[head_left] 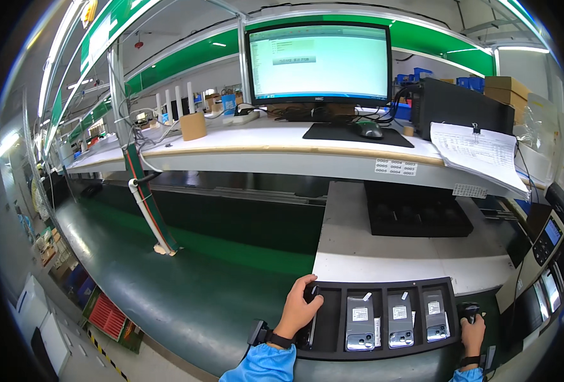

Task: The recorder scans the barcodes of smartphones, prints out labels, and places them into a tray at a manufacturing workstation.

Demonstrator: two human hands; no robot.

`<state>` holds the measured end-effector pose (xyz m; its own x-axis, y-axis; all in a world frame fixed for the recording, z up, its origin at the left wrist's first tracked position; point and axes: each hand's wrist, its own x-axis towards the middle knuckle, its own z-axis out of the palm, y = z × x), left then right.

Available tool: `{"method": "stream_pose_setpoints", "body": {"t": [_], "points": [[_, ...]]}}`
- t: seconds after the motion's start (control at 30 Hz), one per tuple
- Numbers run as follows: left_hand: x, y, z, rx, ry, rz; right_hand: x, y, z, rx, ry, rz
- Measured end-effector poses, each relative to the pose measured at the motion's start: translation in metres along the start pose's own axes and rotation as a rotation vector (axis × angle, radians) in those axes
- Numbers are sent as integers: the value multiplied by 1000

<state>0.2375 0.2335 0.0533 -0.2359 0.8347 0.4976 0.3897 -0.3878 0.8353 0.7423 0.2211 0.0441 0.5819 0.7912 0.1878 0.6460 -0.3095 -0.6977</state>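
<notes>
A black compartment tray (335,299) lies on the bench in front of me. Three phones sit in it, backs up, each with a white label: one left of centre (359,321), a middle one (400,319) and a right one (435,316). My left hand (300,308) is closed at the tray's left end, thumb and fingers around a dark, slim phone (307,334) tilted on edge and partly hidden by the hand. Past the right end of the tray, my right hand (472,333) wraps around a black handheld scanner (470,310), its lower part hidden by the fingers.
Behind the tray, another black tray (415,213) rests on a white board (384,260). Above it a shelf carries a monitor (319,67), mouse (370,130) and clipped papers (476,149). A label printer-like machine (542,248) stands at right. A post (148,210) rises left.
</notes>
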Motion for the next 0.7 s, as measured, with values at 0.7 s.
{"method": "stream_pose_setpoints", "body": {"t": [0.7], "points": [[0,3,-1,-27,-40,-65,15,28,12,52,-33,-43]]}}
